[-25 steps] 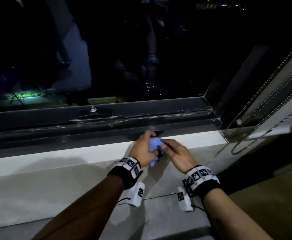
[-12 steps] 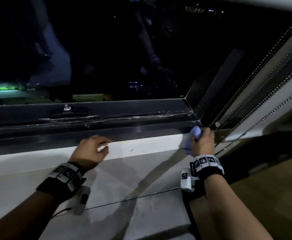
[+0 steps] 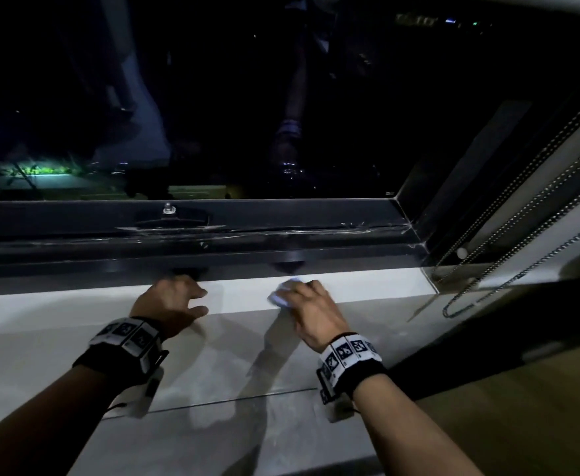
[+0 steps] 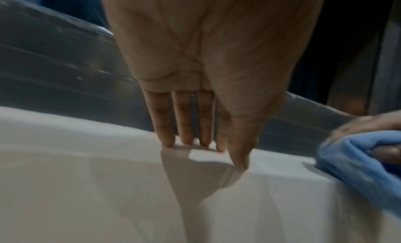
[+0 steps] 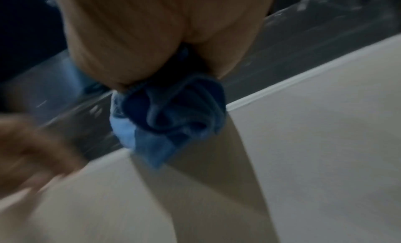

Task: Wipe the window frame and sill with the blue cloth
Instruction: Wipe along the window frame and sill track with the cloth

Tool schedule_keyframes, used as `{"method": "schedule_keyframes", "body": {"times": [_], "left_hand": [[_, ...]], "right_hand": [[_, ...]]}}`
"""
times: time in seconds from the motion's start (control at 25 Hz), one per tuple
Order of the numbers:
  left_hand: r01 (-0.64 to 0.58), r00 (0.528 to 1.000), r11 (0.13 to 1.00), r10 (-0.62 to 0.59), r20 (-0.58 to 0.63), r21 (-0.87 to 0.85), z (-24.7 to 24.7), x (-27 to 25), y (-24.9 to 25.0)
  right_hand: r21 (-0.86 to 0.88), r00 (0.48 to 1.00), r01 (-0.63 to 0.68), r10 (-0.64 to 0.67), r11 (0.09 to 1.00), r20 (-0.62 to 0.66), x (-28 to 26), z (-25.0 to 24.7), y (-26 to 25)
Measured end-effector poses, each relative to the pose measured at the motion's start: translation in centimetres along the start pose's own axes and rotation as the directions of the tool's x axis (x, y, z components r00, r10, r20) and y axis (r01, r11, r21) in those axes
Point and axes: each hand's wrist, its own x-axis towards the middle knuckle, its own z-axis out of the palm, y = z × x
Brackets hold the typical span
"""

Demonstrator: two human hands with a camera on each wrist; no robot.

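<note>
A: What's seen nearest the cam?

B: Two forearms, each w/ a black wrist strap bearing white printed marker tiles, are seen over the pale grey stone-like ledge. A thin seam is seen across that ledge.

A: And the left hand?

B: The left hand is laid on the white flat window sill, fingers straight-ish and tips pressed down at the sill's far edge; nothing is gripped. In the left wrist view four fingertips and the thumb are shown touching the white surface.

A: Right hand?

B: The right hand is clenched round the crumpled blue cloth, which is bunched under the fingers and pressed on the sill near its far edge, just beside the dark frame. The cloth is shown hanging below the palm in the right wrist view, blurred. The hands are set apart, approx. side by side.

A: Farther back?

B: The dark metal window frame is seen behind the sill, w/ scuffed, streaky film on it and a small silver knob. Beaded blind chains are hung at the right. Beyond, only dark glass w/ faint reflections and a green-lit patch.
</note>
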Motion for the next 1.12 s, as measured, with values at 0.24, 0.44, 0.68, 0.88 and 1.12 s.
{"method": "schedule_keyframes", "body": {"times": [0.24, 0.44, 0.68, 0.88, 1.12], "left_hand": [[0.034, 0.999, 0.999, -0.034, 0.043, -0.015, -2.0, -1.2, -4.0], [-0.001, 0.999, 0.999, 0.0, 0.034, 0.047, -0.8, -2.1, -5.1], [-0.021, 0.999, 0.998, 0.019, 0.034, 0.063, -1.3, -2.2, -5.5], [-0.039, 0.999, 0.995, 0.037, 0.023, 0.087, -1.1, -1.8, -5.6], [-0.052, 0.999, 0.995, 0.051, 0.006, 0.086, -0.7, -1.7, -5.9]], "right_hand": [[0.12, 0.749, -0.597, 0.605, 0.793, -0.269, 1.2, -2.2, 3.8], [-0.06, 0.935, -0.242, 0.216, 0.968, -0.282, 3.7, 4.6, -6.0], [0.253, 0.984, 0.076, -0.032, 0.964, -0.174, 1.4, 1.1, -4.7], [0.03, 0.782, -0.514, 0.482, 0.857, -0.394, 1.6, 0.5, 0.3], [0.184, 0.984, 0.179, -0.174, 0.966, -0.044, 2.9, 4.1, -11.1]]}}
